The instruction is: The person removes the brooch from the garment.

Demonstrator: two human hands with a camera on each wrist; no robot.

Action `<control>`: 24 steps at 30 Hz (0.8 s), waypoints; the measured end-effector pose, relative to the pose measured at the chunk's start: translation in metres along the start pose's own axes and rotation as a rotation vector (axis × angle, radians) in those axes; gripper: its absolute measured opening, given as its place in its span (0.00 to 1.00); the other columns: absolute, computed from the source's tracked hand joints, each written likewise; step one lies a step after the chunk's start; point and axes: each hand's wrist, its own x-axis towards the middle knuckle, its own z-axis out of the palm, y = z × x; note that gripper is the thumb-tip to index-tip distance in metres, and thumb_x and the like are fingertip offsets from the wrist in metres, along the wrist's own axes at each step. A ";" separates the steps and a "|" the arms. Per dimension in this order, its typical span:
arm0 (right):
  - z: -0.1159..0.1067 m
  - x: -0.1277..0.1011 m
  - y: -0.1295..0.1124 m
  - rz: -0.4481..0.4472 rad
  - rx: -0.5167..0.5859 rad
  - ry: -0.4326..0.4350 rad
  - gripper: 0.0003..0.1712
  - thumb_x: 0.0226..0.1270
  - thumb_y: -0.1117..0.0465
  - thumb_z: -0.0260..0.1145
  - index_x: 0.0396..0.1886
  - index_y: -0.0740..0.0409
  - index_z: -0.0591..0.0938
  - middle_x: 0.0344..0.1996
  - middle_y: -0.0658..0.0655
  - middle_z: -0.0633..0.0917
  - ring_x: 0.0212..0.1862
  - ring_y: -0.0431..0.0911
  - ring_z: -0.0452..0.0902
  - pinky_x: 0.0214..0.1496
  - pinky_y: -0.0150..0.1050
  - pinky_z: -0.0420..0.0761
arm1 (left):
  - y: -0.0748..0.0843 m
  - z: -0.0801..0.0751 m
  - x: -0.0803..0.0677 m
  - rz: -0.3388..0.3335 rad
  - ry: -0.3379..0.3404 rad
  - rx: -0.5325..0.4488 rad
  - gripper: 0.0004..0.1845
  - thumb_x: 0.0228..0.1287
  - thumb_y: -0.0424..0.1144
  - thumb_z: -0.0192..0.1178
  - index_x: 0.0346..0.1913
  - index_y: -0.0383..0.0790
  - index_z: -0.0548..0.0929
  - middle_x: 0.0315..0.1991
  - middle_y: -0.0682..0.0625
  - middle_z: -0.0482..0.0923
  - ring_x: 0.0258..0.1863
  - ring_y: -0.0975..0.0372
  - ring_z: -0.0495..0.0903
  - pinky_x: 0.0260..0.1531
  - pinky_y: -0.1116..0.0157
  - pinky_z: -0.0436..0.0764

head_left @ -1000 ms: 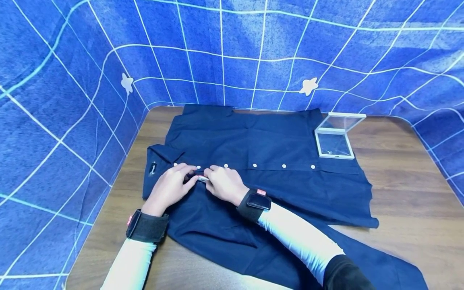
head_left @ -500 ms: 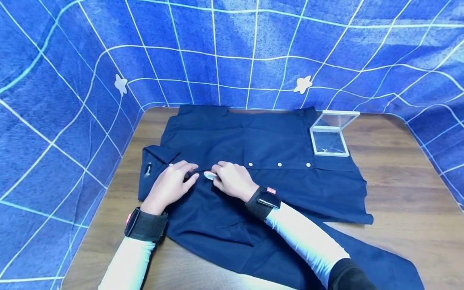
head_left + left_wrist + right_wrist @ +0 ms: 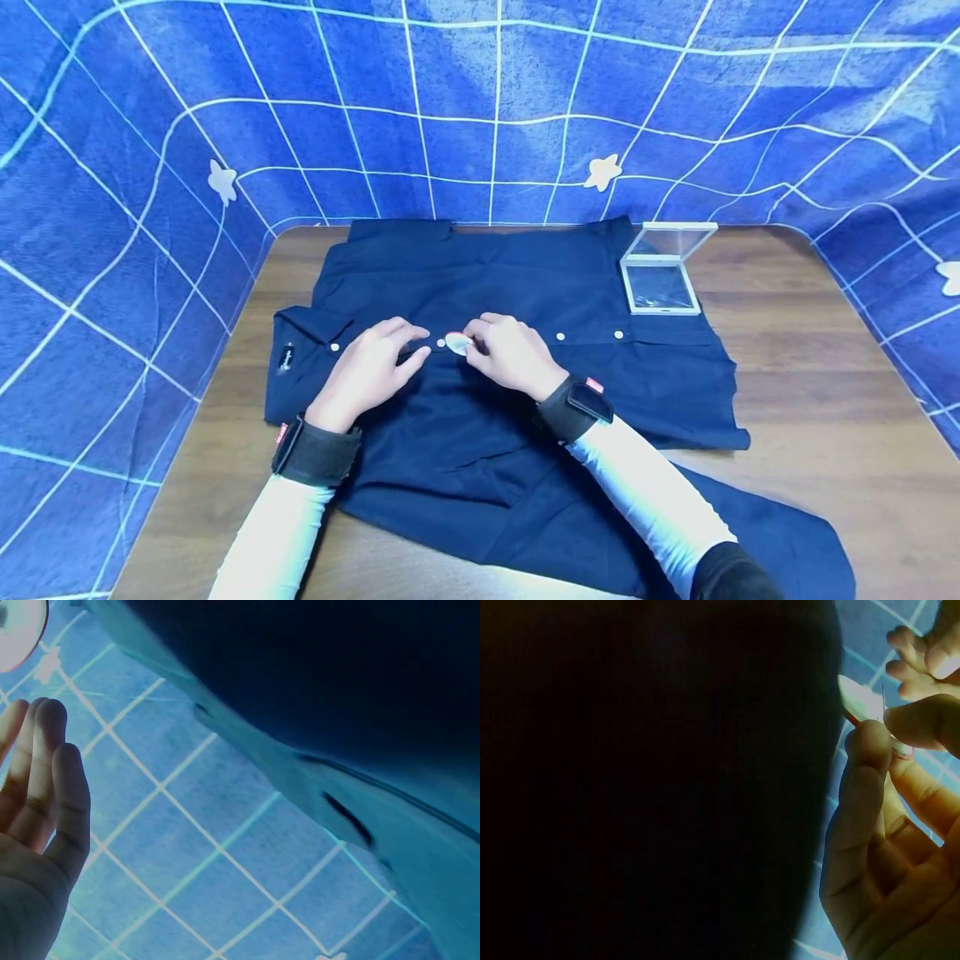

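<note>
A dark navy shirt (image 3: 525,283) lies spread on the wooden table (image 3: 825,400), with a row of white buttons (image 3: 560,336) along its placket. My right hand (image 3: 474,344) pinches a small pale round badge (image 3: 455,342) just above the placket; the right wrist view shows the badge (image 3: 861,700) between thumb and forefinger. Just left of the badge, my left hand (image 3: 405,346) rests on the shirt with straight fingers (image 3: 45,772). The badge's edge (image 3: 16,630) shows at the top left of the left wrist view.
An open clear plastic box (image 3: 663,271) sits on the shirt's far right part, lid raised. A blue checked cloth (image 3: 487,108) walls the table on three sides. Bare wood shows at the right and along the left edge.
The right hand has drawn the badge away from the left hand and carried it a little right along the placket. The left hand has stayed flat on the shirt.
</note>
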 end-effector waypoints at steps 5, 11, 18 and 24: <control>-0.014 -0.006 0.011 0.012 0.087 0.035 0.06 0.63 0.60 0.66 0.37 0.54 0.86 0.28 0.50 0.81 0.27 0.42 0.74 0.27 0.33 0.73 | 0.015 0.001 0.013 0.013 0.029 -0.034 0.14 0.67 0.45 0.62 0.49 0.42 0.85 0.44 0.47 0.83 0.38 0.57 0.80 0.38 0.59 0.81; -0.028 -0.012 0.024 0.007 0.161 0.079 0.06 0.64 0.61 0.65 0.36 0.56 0.87 0.28 0.52 0.83 0.30 0.43 0.79 0.31 0.35 0.77 | 0.033 -0.001 0.027 0.043 0.092 -0.086 0.12 0.67 0.43 0.63 0.49 0.43 0.85 0.47 0.48 0.83 0.41 0.55 0.83 0.38 0.58 0.83; -0.044 -0.017 0.032 0.034 0.253 0.122 0.08 0.66 0.61 0.63 0.37 0.57 0.87 0.29 0.53 0.83 0.30 0.42 0.79 0.33 0.35 0.79 | 0.050 -0.003 0.037 0.057 0.124 -0.117 0.12 0.67 0.44 0.62 0.50 0.44 0.85 0.48 0.48 0.83 0.41 0.56 0.83 0.39 0.59 0.83; -0.053 -0.020 0.033 0.047 0.298 0.179 0.08 0.65 0.61 0.63 0.37 0.58 0.87 0.28 0.54 0.82 0.30 0.44 0.76 0.33 0.35 0.76 | 0.057 -0.003 0.040 0.064 0.155 -0.130 0.12 0.67 0.43 0.62 0.50 0.44 0.85 0.47 0.48 0.83 0.43 0.56 0.83 0.40 0.59 0.83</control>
